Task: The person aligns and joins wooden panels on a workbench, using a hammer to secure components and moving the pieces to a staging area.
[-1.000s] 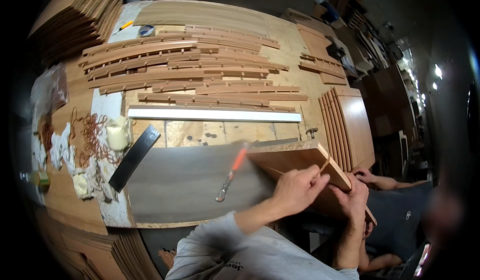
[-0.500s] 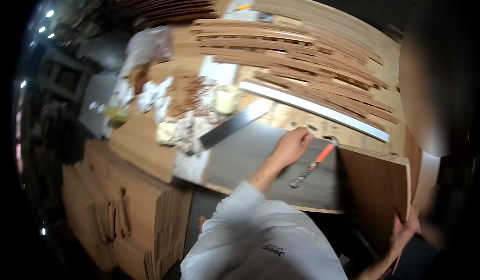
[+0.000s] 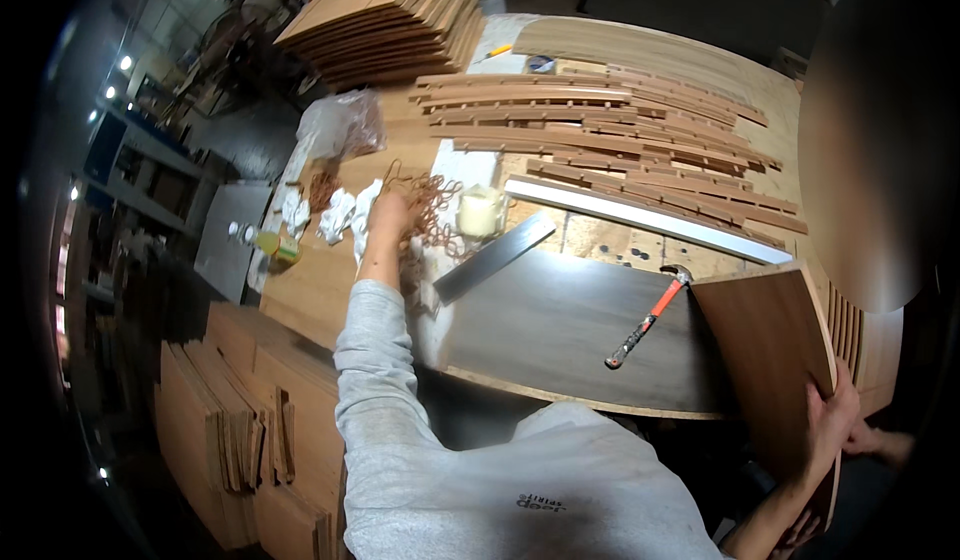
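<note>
My left hand [image 3: 392, 214] reaches over the far left of the bench, at a tangle of thin brown loops [image 3: 432, 205] beside crumpled white paper [image 3: 340, 215]. Its fingers point away and are hidden, so their grip does not show. At the right, my right hand [image 3: 832, 410] grips the edge of a brown wooden panel [image 3: 765, 345], which stands tilted against the bench end. Between my arms, a claw hammer [image 3: 650, 318] with an orange and black handle lies on a grey board [image 3: 560, 330]. A flat metal strip [image 3: 495, 257] lies at that board's left end.
Another person's hand [image 3: 878, 444] is beside the panel at the right. Slotted wooden strips [image 3: 600, 125] and a white bar [image 3: 650, 222] cover the bench's far side. A cream tape roll [image 3: 480, 212] sits near the loops. Stacked panels stand far left [image 3: 385, 20] and near left [image 3: 240, 410].
My left hand has swung from above the grey board, near the hammer, left to the brown loops. My right hand stays on the panel's edge. Another person's hand now shows beside it.
</note>
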The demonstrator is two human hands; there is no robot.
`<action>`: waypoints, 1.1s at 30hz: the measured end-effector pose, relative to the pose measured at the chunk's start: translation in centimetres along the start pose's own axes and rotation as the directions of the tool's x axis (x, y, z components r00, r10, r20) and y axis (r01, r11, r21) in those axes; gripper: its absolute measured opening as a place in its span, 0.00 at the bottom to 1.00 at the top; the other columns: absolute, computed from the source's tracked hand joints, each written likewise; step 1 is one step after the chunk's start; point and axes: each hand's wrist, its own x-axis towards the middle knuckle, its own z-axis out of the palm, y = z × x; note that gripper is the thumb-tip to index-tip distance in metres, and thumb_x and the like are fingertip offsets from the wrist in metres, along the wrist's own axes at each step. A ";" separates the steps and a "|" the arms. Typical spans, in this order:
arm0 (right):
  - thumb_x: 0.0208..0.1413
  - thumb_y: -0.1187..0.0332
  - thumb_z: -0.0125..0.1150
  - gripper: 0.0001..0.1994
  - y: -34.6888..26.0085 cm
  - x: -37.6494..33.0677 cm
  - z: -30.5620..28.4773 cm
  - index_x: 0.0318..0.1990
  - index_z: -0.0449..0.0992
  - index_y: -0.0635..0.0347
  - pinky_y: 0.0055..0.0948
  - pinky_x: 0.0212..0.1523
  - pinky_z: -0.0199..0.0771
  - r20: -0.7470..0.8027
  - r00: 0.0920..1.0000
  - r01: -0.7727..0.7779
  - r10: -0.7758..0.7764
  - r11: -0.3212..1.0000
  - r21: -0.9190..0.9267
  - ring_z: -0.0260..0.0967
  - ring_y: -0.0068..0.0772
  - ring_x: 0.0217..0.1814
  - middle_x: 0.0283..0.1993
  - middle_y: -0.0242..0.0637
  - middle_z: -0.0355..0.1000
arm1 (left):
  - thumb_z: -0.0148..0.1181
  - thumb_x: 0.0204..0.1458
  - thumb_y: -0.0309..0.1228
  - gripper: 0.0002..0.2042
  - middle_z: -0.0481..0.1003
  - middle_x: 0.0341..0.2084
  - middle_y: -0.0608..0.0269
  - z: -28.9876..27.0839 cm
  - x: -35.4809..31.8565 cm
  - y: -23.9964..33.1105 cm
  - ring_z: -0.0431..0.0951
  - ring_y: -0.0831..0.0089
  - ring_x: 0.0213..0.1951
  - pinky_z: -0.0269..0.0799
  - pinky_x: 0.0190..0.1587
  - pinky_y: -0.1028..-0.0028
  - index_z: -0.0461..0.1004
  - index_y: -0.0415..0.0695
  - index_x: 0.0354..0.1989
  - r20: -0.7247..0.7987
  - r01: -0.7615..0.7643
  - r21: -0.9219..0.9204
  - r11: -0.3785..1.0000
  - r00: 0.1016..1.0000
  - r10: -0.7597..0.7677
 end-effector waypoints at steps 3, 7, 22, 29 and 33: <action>0.48 0.78 0.70 0.22 0.1 -1.1 -0.2 0.53 0.76 0.62 0.42 0.47 0.76 -0.097 0.995 0.020 -0.032 0.992 -0.127 0.77 0.59 0.47 0.43 0.54 0.78 | 0.69 0.54 0.42 0.23 0.82 0.45 0.42 -0.3 0.0 4.2 0.83 0.51 0.49 0.77 0.52 0.60 0.80 0.40 0.54 0.015 -0.168 -0.113 0.979 0.985 0.171; 0.42 0.68 0.77 0.23 -0.9 -0.1 0.1 0.50 0.81 0.58 0.43 0.49 0.79 -0.196 0.977 0.053 -0.082 0.988 -0.145 0.78 0.55 0.47 0.45 0.49 0.80 | 0.65 0.58 0.27 0.13 0.80 0.50 0.50 -4.1 -10.9 20.3 0.79 0.51 0.54 0.71 0.61 0.58 0.80 0.41 0.51 -0.688 -0.767 -0.311 0.562 0.590 0.424; 0.64 0.73 0.57 0.18 12.3 -14.2 0.7 0.61 0.70 0.64 0.34 0.61 0.67 -0.872 -0.033 0.022 0.489 0.872 0.488 0.68 0.37 0.58 0.59 0.41 0.71 | 0.71 0.51 0.49 0.19 0.81 0.29 0.58 -4.2 -39.4 53.8 0.83 0.56 0.33 0.77 0.37 0.59 0.76 0.47 0.37 -0.051 -0.970 0.066 -0.234 -0.238 0.970; 0.65 0.71 0.58 0.39 16.0 -15.6 3.6 0.79 0.44 0.58 0.42 0.79 0.41 -0.663 -0.079 -0.033 0.744 0.663 0.748 0.42 0.45 0.81 0.82 0.46 0.42 | 0.67 0.56 0.49 0.17 0.79 0.27 0.57 0.1 -47.8 58.3 0.82 0.54 0.27 0.78 0.29 0.58 0.71 0.48 0.36 -0.067 -0.881 -0.027 -0.472 -0.469 0.881; 0.66 0.72 0.57 0.36 18.5 -16.3 5.2 0.78 0.47 0.58 0.36 0.74 0.53 -0.626 -0.049 0.056 0.778 0.628 0.776 0.50 0.39 0.78 0.78 0.47 0.50 | 0.65 0.57 0.47 0.17 0.80 0.28 0.58 0.9 -49.9 59.5 0.83 0.54 0.29 0.78 0.30 0.58 0.70 0.47 0.38 -0.138 -0.854 0.001 -0.520 -0.515 0.846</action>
